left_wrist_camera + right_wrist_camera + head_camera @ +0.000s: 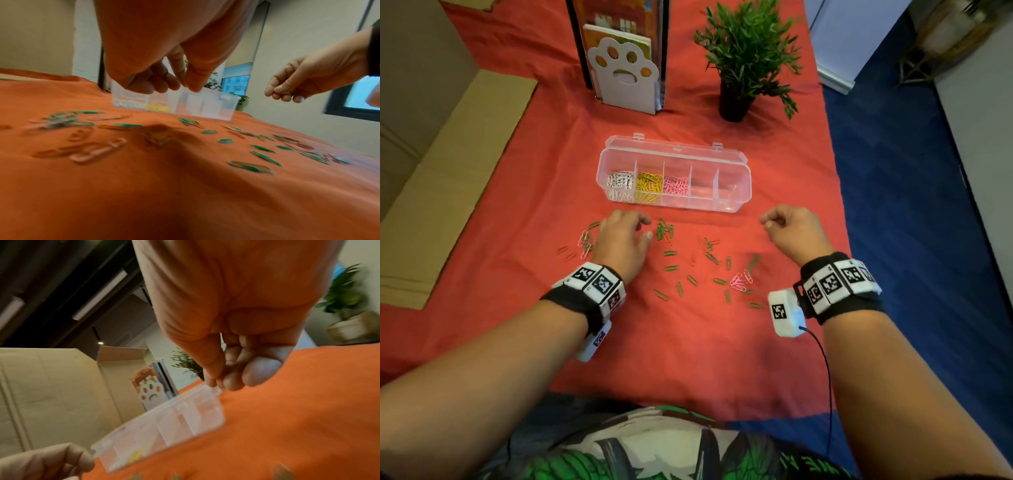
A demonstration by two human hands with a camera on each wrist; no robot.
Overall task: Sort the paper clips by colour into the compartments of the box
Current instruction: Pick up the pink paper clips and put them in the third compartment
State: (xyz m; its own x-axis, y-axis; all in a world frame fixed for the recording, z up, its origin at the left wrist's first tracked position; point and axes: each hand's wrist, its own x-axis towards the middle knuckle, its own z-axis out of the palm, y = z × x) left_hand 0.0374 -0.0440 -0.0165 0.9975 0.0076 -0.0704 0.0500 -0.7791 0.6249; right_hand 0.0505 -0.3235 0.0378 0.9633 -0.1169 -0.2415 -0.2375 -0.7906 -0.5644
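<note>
Head view: left hand (624,236) palm-down, fingers loosely curled, grip released, low over scattered green clips (671,268) on the counter (517,212). Right hand (792,228) raised, fingers curled in, grip clenched on nothing visible. Clear box (739,192) mid-counter, lid open, toward the far edge; white, yellow, pink clips filling its three left compartments.

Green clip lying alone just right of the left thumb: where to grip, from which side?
Take the green paper clip from straight above, pinching across its two long wires at mid-length. It lies flat on the red cloth, long axis left-right, apart from its neighbours. The left hand is nearest.
</note>
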